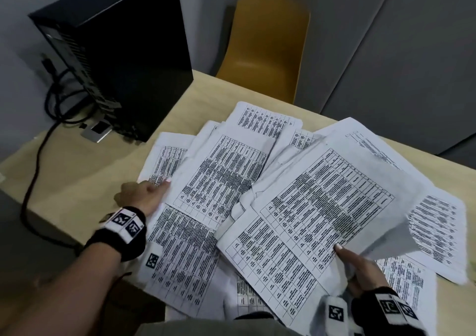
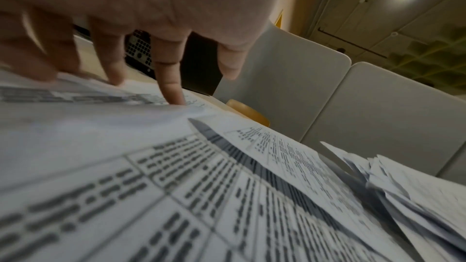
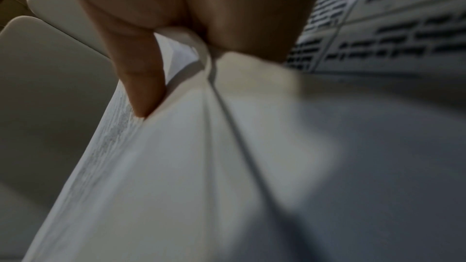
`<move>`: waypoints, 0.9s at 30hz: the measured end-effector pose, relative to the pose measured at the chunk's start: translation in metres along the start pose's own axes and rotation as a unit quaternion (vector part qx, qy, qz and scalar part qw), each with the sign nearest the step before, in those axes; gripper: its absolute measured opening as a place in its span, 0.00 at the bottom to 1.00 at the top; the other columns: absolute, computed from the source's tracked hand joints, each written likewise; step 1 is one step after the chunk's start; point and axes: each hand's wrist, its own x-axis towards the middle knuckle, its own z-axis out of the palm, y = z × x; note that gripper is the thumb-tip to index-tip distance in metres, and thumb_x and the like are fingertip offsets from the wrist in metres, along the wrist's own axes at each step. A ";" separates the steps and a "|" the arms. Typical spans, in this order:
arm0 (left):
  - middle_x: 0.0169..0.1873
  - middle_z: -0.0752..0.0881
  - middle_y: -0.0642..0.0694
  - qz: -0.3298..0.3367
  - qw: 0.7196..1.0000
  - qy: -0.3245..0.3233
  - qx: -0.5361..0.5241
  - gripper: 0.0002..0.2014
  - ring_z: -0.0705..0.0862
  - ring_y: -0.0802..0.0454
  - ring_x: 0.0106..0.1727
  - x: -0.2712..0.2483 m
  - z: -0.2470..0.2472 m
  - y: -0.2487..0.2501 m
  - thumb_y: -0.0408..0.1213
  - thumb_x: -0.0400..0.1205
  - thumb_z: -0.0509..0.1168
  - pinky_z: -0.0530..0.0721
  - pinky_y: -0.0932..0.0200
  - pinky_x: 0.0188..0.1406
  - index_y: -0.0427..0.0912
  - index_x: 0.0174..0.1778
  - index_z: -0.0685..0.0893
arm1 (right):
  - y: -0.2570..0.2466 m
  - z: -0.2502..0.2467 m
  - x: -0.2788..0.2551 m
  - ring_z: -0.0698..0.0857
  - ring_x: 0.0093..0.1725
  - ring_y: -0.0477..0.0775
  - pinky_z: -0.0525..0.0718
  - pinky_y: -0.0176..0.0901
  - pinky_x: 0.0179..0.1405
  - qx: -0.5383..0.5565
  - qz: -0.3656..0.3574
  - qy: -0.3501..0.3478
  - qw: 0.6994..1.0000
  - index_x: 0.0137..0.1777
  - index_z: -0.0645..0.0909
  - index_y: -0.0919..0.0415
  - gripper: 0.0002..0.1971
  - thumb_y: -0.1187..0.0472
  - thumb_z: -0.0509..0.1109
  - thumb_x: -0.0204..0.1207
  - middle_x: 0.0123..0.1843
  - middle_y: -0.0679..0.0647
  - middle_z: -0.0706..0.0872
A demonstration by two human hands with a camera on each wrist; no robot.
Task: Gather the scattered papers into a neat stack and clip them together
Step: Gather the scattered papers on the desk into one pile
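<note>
Many thin, limp papers are fanned across the counter, best taken by their edges: some are pinched by the right hand, others pressed by the spread left hand.

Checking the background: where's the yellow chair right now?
Head view, top centre: the mustard-yellow plastic chair stands behind the light wooden table's far edge, right of the black computer tower.

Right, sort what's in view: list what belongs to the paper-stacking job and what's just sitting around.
Part of the job:
scattered papers
sheet being lifted, pinched by the right hand
left hand, touching the papers

Just lying about:
black computer tower
its cables
yellow chair
</note>
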 end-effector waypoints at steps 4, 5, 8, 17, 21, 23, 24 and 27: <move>0.65 0.66 0.37 0.011 1.000 -0.027 0.011 0.39 0.73 0.34 0.64 -0.013 0.007 0.006 0.57 0.64 0.76 0.75 0.43 0.65 0.45 0.66 0.67 | -0.008 0.007 -0.020 0.58 0.13 0.47 0.57 0.34 0.19 -0.013 -0.019 -0.016 1.000 0.11 0.65 0.54 0.28 0.49 0.81 0.57 0.13 0.52 0.62; 0.67 0.66 0.35 0.012 1.000 -0.014 0.015 0.45 0.72 0.33 0.66 -0.015 0.007 0.006 0.58 0.64 0.76 0.74 0.42 0.66 0.45 0.70 0.62 | -0.011 0.008 -0.027 0.59 0.12 0.47 0.58 0.31 0.18 -0.011 -0.020 -0.028 0.999 0.13 0.65 0.55 0.26 0.49 0.82 0.52 0.12 0.52 0.63; 0.69 0.64 0.32 -0.017 0.995 0.022 0.094 0.50 0.64 0.34 0.70 -0.018 0.002 0.005 0.63 0.64 0.73 0.68 0.37 0.67 0.44 0.75 0.57 | -0.016 0.011 -0.039 0.63 0.05 0.49 0.65 0.26 0.09 0.023 -0.022 -0.044 0.999 0.26 0.66 0.61 0.20 0.60 0.75 0.69 0.08 0.52 0.66; 0.61 0.79 0.39 -0.008 0.994 -0.090 -0.059 0.37 0.80 0.40 0.55 -0.033 0.007 0.017 0.56 0.71 0.72 0.76 0.54 0.50 0.39 0.69 0.67 | -0.022 0.013 -0.051 0.61 0.04 0.47 0.63 0.24 0.08 0.029 -0.035 -0.032 0.998 0.26 0.62 0.60 0.21 0.63 0.71 0.74 0.06 0.50 0.64; 0.55 0.85 0.42 -0.010 0.982 -0.120 -0.143 0.29 0.81 0.42 0.55 -0.043 0.011 0.010 0.54 0.71 0.74 0.76 0.54 0.54 0.39 0.61 0.77 | -0.017 0.012 -0.044 0.55 0.05 0.45 0.57 0.23 0.10 0.021 -0.034 -0.015 0.999 0.24 0.62 0.59 0.24 0.59 0.73 0.73 0.07 0.48 0.59; 0.44 0.85 0.46 -0.015 0.975 -0.147 -0.167 0.17 0.80 0.44 0.50 -0.054 0.012 0.008 0.51 0.73 0.73 0.75 0.56 0.52 0.42 0.48 0.81 | -0.015 0.011 -0.040 0.55 0.06 0.45 0.57 0.24 0.11 0.018 -0.031 -0.009 0.999 0.23 0.62 0.59 0.24 0.58 0.74 0.72 0.08 0.49 0.59; 0.43 0.85 0.47 -0.005 0.974 -0.148 -0.172 0.14 0.81 0.45 0.50 -0.058 0.015 0.006 0.50 0.73 0.73 0.76 0.56 0.52 0.44 0.46 0.82 | -0.014 0.011 -0.038 0.55 0.06 0.45 0.58 0.24 0.11 0.018 -0.029 -0.007 0.999 0.24 0.62 0.59 0.24 0.58 0.75 0.71 0.08 0.49 0.59; 0.51 0.85 0.47 0.063 0.989 -0.058 -0.121 0.22 0.84 0.43 0.54 -0.074 0.021 0.002 0.46 0.71 0.75 0.80 0.55 0.54 0.42 0.58 0.81 | -0.014 0.012 -0.038 0.56 0.07 0.45 0.59 0.25 0.11 0.011 -0.027 -0.008 1.000 0.22 0.61 0.58 0.25 0.57 0.74 0.71 0.08 0.50 0.59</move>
